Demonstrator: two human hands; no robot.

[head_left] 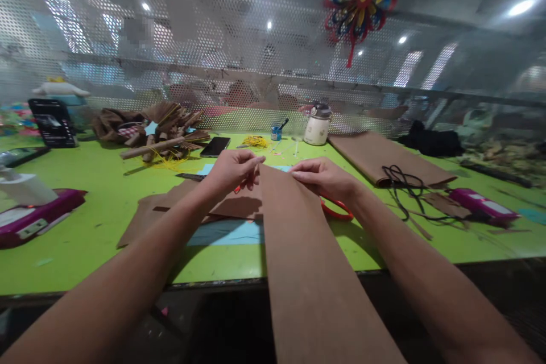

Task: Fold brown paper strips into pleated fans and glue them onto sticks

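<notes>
A long strip of brown kraft paper (307,261) runs from my fingers down over the table's front edge and out of the bottom of the view. My left hand (239,173) pinches its far left corner between thumb and finger. On the far right corner, my right hand (322,176) is closed, thumb on top. Under and behind the strip lie cut brown paper pieces (149,216) and light blue paper (230,233). A red scissors handle (339,210) shows beside my right wrist. Dark blades (190,177) stick out left of my left hand.
The green table (230,264) holds a bundle of rolled brown paper (166,131), a phone (215,147), yellow string (255,141), a small blue jar (276,133) and a white bottle (318,126). Folded brown paper (384,156), black cord (403,187) and a purple power strip (484,206) lie right.
</notes>
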